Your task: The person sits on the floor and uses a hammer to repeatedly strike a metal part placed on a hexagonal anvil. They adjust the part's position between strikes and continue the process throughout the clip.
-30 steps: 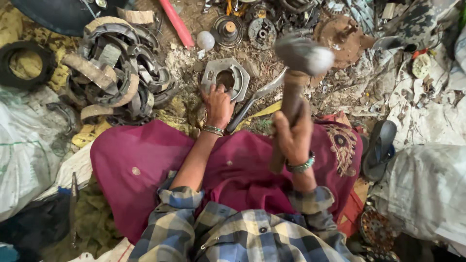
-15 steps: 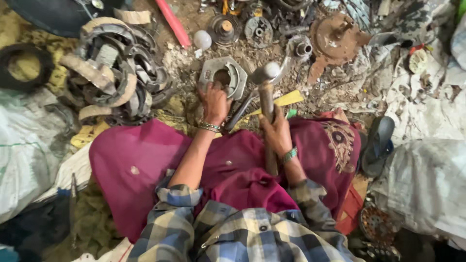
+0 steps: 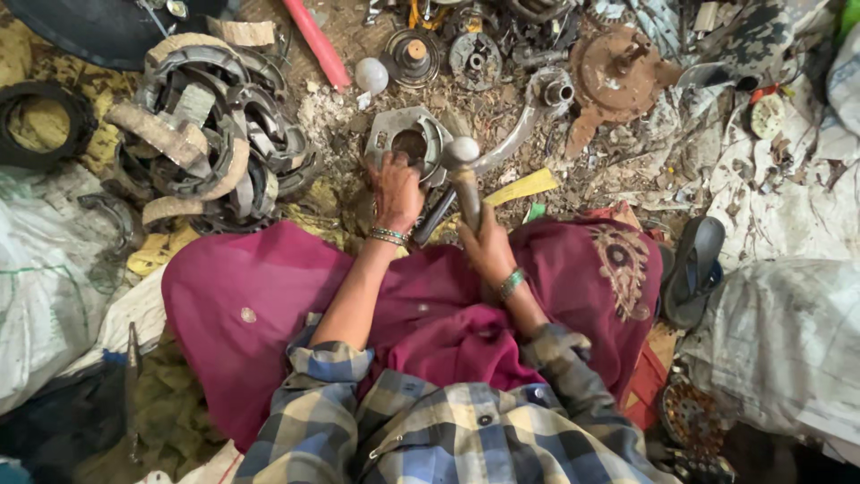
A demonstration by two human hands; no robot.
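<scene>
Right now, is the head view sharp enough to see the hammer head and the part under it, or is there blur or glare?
Head view: even, soft light, no glare; the hammer head is slightly motion-blurred, the right hand gripping it; the metal plate under the left hand is sharp; edges bend from wide-angle distortion.

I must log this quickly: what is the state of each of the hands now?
Left hand: fingers bent, pressing on the grey metal plate; a full grip cannot be told.
Right hand: closed around the hammer handle.
</scene>
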